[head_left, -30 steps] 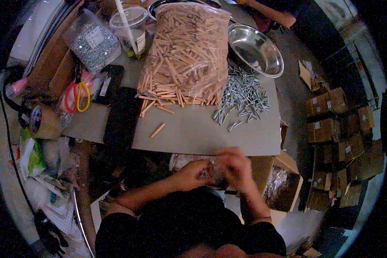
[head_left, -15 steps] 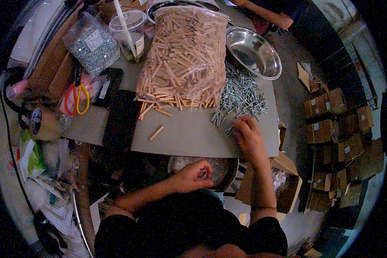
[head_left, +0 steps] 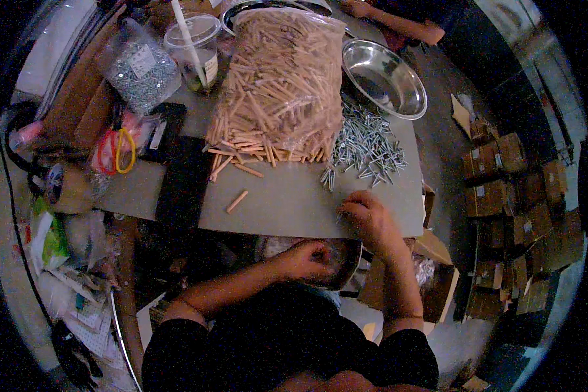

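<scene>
My right hand (head_left: 367, 219) is over the front right of the grey tabletop (head_left: 281, 199), its fingers pinched together. Thin silver bits show at its fingertips, apparently screws (head_left: 340, 214). Just beyond it lies a loose pile of silver screws (head_left: 369, 144). My left hand (head_left: 305, 260) is below the table's front edge with its fingers curled; what it holds, if anything, is hidden. A large clear bag of wooden dowels (head_left: 281, 85) lies in the middle, with several dowels spilling from its near end. One single dowel (head_left: 237, 202) rests apart, nearer the front edge.
A steel bowl (head_left: 385, 78) stands behind the screw pile. At the back left are a plastic cup with a straw (head_left: 196, 55), a bag of metal hardware (head_left: 142, 68) and scissors (head_left: 116, 150). Another person's arm (head_left: 402, 25) shows at the far side. Cardboard boxes (head_left: 493, 163) are stacked at right.
My right hand has drawn back from the screw pile toward the front edge, and the few screws under its fingertips have left that spot. My left hand has risen slightly to the right, its fingers curling in.
</scene>
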`<state>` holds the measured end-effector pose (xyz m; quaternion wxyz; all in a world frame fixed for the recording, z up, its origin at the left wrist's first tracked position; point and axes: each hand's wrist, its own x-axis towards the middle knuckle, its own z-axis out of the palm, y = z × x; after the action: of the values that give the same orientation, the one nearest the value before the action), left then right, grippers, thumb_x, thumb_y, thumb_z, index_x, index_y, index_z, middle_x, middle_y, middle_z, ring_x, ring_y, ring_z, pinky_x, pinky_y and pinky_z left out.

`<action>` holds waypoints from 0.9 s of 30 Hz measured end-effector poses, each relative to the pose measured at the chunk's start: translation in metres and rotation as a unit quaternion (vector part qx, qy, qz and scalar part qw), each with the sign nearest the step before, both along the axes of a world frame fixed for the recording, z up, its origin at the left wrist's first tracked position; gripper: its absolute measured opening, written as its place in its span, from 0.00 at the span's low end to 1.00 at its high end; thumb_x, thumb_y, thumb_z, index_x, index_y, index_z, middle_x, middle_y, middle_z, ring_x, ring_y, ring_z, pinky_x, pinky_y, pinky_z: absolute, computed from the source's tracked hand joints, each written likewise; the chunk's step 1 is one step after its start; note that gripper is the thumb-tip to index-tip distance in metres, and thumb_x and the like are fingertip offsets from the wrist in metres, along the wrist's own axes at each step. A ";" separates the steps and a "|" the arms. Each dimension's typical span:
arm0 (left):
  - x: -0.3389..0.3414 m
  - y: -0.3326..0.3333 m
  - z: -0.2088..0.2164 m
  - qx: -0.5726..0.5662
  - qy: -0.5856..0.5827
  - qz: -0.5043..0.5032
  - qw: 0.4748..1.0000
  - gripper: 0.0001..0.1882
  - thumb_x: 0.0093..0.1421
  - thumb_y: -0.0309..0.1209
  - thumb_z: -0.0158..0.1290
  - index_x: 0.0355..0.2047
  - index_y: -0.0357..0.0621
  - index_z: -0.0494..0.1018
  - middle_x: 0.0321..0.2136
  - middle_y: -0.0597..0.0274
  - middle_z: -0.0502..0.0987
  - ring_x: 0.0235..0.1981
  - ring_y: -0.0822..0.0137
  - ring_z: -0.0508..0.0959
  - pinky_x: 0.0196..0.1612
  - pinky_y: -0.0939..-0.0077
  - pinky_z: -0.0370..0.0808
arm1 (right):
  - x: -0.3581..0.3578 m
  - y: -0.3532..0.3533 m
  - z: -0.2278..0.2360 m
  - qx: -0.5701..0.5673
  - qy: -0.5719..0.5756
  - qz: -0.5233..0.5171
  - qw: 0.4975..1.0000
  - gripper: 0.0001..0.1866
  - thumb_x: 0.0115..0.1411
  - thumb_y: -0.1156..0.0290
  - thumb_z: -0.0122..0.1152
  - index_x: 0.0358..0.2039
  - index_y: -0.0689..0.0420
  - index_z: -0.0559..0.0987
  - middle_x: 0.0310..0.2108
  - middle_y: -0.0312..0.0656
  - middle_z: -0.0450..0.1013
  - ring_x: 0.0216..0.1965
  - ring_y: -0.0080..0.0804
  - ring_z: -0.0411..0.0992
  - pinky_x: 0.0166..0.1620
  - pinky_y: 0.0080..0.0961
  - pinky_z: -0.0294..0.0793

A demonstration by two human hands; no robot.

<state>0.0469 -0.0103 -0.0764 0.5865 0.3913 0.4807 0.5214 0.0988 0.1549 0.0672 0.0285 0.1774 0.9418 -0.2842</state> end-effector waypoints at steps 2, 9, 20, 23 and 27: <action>0.004 0.006 0.000 0.011 -0.083 -0.004 0.996 0.15 0.50 0.35 0.61 0.31 0.42 0.69 0.27 0.67 0.71 0.31 0.73 0.69 0.38 0.75 0.69 | 0.008 -0.014 0.009 -0.032 -0.011 0.033 0.999 0.15 0.47 0.80 0.55 0.38 0.57 0.77 0.40 0.46 0.70 0.42 0.46 0.70 0.46 0.32 0.71; 0.008 0.007 -0.002 0.073 -0.224 -0.064 0.970 0.20 0.51 0.31 0.60 0.43 0.42 0.68 0.37 0.67 0.73 0.38 0.73 0.71 0.44 0.76 0.70 | 0.034 -0.045 0.020 -0.118 -0.019 0.120 0.986 0.16 0.45 0.79 0.59 0.38 0.55 0.77 0.41 0.45 0.70 0.44 0.45 0.69 0.46 0.33 0.70; -0.016 -0.028 0.067 0.183 0.180 0.193 0.947 0.17 0.53 0.34 0.58 0.40 0.39 0.69 0.37 0.53 0.74 0.41 0.54 0.74 0.45 0.64 0.70 | 0.050 -0.051 0.020 -0.108 0.131 0.066 0.983 0.10 0.41 0.77 0.67 0.26 0.57 0.75 0.33 0.41 0.72 0.35 0.40 0.72 0.37 0.31 0.73; -0.014 -0.031 0.062 0.243 0.261 0.244 0.902 0.10 0.54 0.30 0.55 0.34 0.38 0.70 0.34 0.51 0.73 0.37 0.51 0.74 0.43 0.63 0.71 | 0.049 -0.052 0.018 -0.090 0.104 0.054 0.989 0.11 0.41 0.77 0.68 0.27 0.57 0.75 0.29 0.40 0.73 0.32 0.40 0.72 0.36 0.30 0.72; -0.015 -0.028 0.073 0.250 0.290 0.266 0.884 0.06 0.53 0.27 0.54 0.30 0.38 0.70 0.31 0.52 0.73 0.33 0.52 0.73 0.38 0.62 0.70 | 0.045 -0.054 0.009 -0.096 0.085 0.049 0.991 0.10 0.43 0.78 0.65 0.28 0.57 0.74 0.28 0.41 0.72 0.30 0.42 0.71 0.34 0.30 0.71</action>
<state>0.0320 -0.0387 -0.0030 0.1425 0.5161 0.5691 0.6241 0.1437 0.1006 0.0763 -0.0205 0.1027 0.9168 -0.3854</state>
